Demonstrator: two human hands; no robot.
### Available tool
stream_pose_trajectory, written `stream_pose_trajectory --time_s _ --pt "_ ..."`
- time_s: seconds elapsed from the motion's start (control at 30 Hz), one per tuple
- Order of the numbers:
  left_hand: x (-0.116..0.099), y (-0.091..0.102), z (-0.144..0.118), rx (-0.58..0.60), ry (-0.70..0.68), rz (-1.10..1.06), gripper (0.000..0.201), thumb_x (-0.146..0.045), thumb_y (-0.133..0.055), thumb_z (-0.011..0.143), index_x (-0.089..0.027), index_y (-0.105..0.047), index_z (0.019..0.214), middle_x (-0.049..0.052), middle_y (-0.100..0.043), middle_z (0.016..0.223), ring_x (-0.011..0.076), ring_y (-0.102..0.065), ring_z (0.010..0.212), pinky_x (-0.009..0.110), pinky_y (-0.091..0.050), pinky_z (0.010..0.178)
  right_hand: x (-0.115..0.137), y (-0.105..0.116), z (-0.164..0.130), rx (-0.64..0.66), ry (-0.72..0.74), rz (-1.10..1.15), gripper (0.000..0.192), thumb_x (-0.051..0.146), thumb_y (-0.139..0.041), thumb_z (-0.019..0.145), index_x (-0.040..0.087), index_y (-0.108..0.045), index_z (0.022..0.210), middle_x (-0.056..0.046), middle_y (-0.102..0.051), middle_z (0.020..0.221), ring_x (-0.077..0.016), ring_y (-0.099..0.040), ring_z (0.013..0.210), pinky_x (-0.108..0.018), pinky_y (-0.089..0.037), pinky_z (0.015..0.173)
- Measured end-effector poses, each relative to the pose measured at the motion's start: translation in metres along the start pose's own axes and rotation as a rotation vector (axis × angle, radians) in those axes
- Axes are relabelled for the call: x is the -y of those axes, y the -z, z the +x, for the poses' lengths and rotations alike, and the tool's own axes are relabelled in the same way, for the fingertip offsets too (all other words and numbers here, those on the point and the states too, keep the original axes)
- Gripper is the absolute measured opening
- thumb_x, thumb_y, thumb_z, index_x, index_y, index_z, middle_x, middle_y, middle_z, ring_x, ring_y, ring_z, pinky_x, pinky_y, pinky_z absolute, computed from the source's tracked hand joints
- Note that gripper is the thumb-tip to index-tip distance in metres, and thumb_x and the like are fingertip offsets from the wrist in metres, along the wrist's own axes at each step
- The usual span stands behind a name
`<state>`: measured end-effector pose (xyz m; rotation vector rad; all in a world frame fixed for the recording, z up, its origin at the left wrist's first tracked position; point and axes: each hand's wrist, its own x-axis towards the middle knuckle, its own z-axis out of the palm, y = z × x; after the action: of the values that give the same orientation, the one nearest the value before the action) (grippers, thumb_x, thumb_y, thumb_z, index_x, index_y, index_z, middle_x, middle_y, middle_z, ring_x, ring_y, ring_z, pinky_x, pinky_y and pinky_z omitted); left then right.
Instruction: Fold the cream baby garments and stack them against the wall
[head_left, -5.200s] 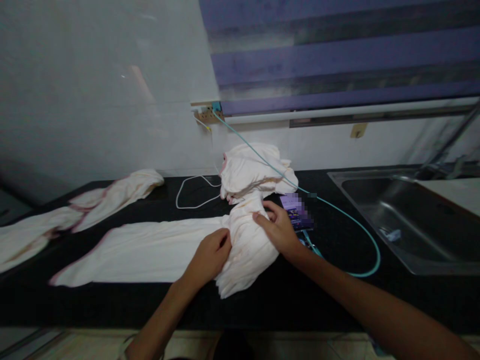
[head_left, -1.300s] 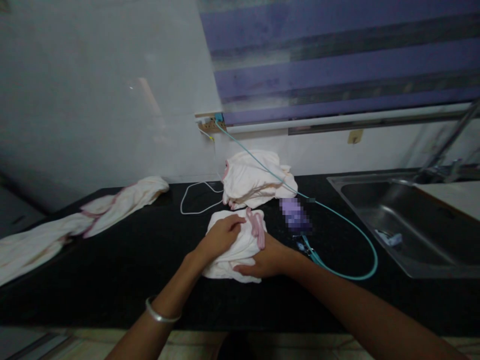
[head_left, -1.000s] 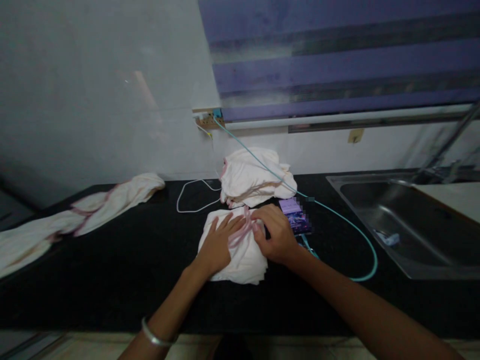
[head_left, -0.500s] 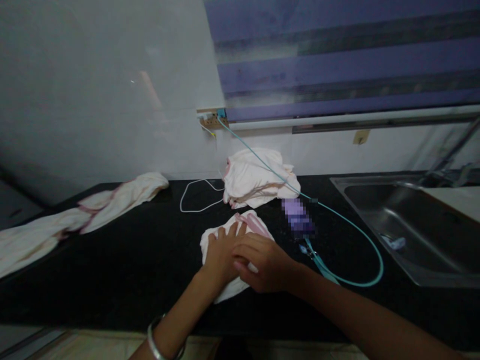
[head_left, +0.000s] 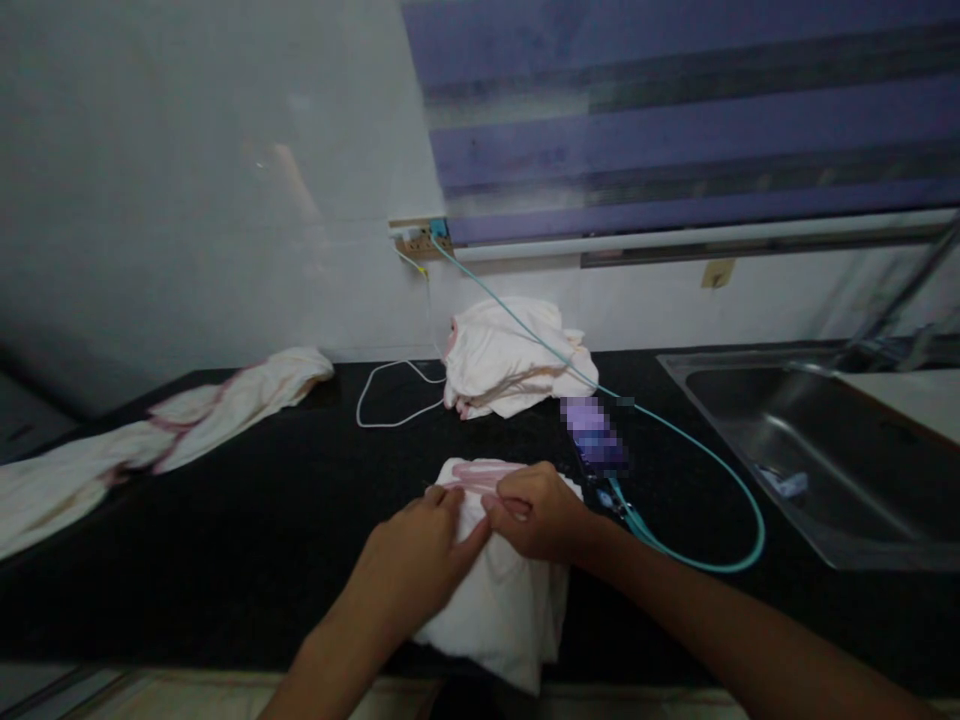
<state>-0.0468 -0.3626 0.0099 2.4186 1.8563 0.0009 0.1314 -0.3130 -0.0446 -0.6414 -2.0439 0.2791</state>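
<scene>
Left hand [head_left: 416,545] lies flat on the cloth [head_left: 502,590]; right hand [head_left: 536,510] pinches its pink-edged top fold. The cloth sits at the near edge of the desk [head_left: 262,520], overhanging slightly. Behind: cloth pile [head_left: 510,355], cable [head_left: 697,470], sink [head_left: 825,440].

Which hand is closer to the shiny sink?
The right hand. It rests on the folded cloth, on the side toward the sink; the left hand lies farther from it.
</scene>
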Motion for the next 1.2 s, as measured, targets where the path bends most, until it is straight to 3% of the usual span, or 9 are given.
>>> stream_pose_trajectory --time_s 0.13,0.23,0.4,0.5,0.67,0.83,0.97,1.1,1.2 --pt "0.016 -0.005 0.008 -0.185 -0.13 -0.091 0.035 -0.04 -0.045 0.1 -0.017 -0.066 0.114 0.014 -0.067 0.111 0.0308 -0.065 0.103 0.046 -0.052 0.088 0.0 0.002 -0.001 0.025 -0.001 -0.021 0.048 0.028 -0.052 0.091 0.019 -0.032 0.049 0.007 -0.029 0.045 -0.0065 -0.023 0.043 -0.027 -0.016 0.049" --pt "0.02 -0.018 0.01 -0.37 -0.325 -0.229 0.024 -0.028 -0.045 0.099 -0.016 -0.066 0.099 0.012 -0.065 0.105 0.0245 -0.063 0.099 0.038 -0.05 0.087 -0.001 0.003 -0.001 0.119 0.009 -0.118 0.05 0.033 -0.053 0.091 0.019 -0.036 0.046 0.005 -0.033 0.044 -0.0079 -0.022 0.045 -0.028 -0.015 0.05" --pt "0.025 -0.038 0.009 -0.487 -0.464 -0.355 0.029 -0.018 -0.046 0.095 -0.018 -0.052 0.067 0.0 -0.055 0.064 0.0117 -0.053 0.06 0.023 -0.039 0.059 0.001 0.006 -0.001 0.394 0.035 -0.323 0.048 0.04 -0.056 0.093 0.019 -0.051 0.051 0.002 -0.046 0.046 -0.0111 -0.027 0.047 -0.03 -0.015 0.052" --pt "0.03 -0.048 0.009 -0.503 -0.512 -0.352 0.035 -0.012 -0.046 0.092 -0.019 -0.043 0.058 -0.004 -0.048 0.053 0.0074 -0.046 0.048 0.022 -0.031 0.051 0.0 0.009 0.001 0.482 0.024 -0.381 0.038 0.042 -0.06 0.094 0.019 -0.061 0.064 -0.001 -0.062 0.062 -0.0136 -0.045 0.056 -0.029 -0.024 0.056" --pt "0.035 -0.056 0.007 -0.537 -0.528 -0.303 0.043 -0.014 -0.047 0.096 -0.018 -0.041 0.054 -0.005 -0.045 0.046 0.0057 -0.044 0.041 0.023 -0.028 0.049 -0.006 0.012 0.002 0.393 -0.041 -0.307 0.028 0.043 -0.069 0.091 0.016 -0.063 0.098 -0.007 -0.067 0.101 -0.019 -0.058 0.09 -0.029 -0.041 0.076" --pt "0.029 -0.05 0.007 -0.482 -0.372 -0.188 0.033 -0.024 -0.046 0.099 -0.019 -0.053 0.067 0.003 -0.061 0.068 0.0164 -0.06 0.067 0.029 -0.043 0.064 -0.011 0.009 0.002 0.411 -0.116 -0.311 0.021 0.036 -0.064 0.095 0.016 -0.063 0.103 -0.007 -0.064 0.103 -0.0216 -0.056 0.098 -0.032 -0.043 0.085" --pt "0.029 -0.049 0.012 -0.415 -0.345 -0.247 0.022 -0.03 -0.047 0.101 -0.018 -0.065 0.103 0.009 -0.071 0.105 0.0243 -0.064 0.104 0.043 -0.05 0.093 -0.007 0.011 0.005 0.356 -0.182 -0.332 0.012 0.025 -0.054 0.099 0.017 -0.062 0.101 -0.007 -0.06 0.107 -0.0203 -0.057 0.099 -0.031 -0.043 0.084" --pt "0.031 -0.052 0.016 -0.39 -0.382 -0.276 0.037 -0.033 -0.049 0.102 -0.023 -0.058 0.137 0.009 -0.06 0.143 0.0249 -0.052 0.136 0.05 -0.04 0.118 0.0 0.017 0.008 0.264 -0.353 -0.348 0.016 0.017 -0.049 0.098 0.021 -0.059 0.111 -0.006 -0.058 0.115 -0.0173 -0.059 0.093 -0.029 -0.042 0.078" --pt "0.036 -0.051 0.016 -0.332 -0.405 -0.29 0.044 -0.035 -0.049 0.103 -0.027 -0.052 0.146 0.007 -0.053 0.153 0.0237 -0.047 0.143 0.051 -0.036 0.123 0.001 0.018 0.009 0.282 -0.454 -0.405 0.015 0.018 -0.049 0.099 0.023 -0.058 0.11 -0.004 -0.059 0.111 -0.0179 -0.06 0.088 -0.03 -0.042 0.074"
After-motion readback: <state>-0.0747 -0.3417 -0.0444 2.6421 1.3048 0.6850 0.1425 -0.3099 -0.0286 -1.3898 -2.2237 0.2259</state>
